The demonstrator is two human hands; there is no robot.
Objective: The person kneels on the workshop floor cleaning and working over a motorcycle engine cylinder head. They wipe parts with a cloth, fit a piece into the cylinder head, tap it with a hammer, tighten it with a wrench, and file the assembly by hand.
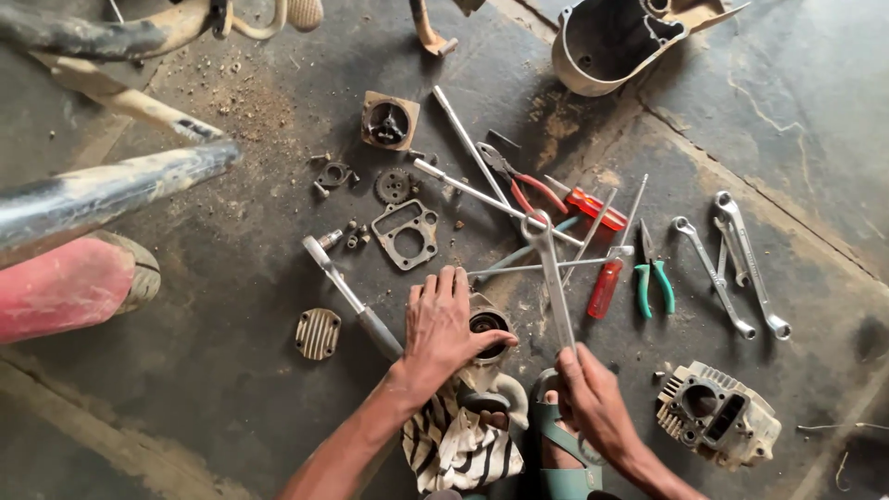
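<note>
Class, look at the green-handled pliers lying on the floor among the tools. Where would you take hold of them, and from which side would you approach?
Grip the green-handled pliers by the two curved green handles, coming from above and from the near side. The handles point toward the person and splay slightly apart, while the metal nose points away, close to the crossed steel rods. The red-handled screwdriver lies close on one side, so reach straight down.

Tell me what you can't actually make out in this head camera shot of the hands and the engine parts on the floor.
- Head view: the lower body of the grey metal engine part, covered by the left hand and the striped cloth.
- Head view: the near end of the long silver spanner, hidden inside the right hand.
- Head view: the curved grey metal cover, cut off by the top edge.
</note>
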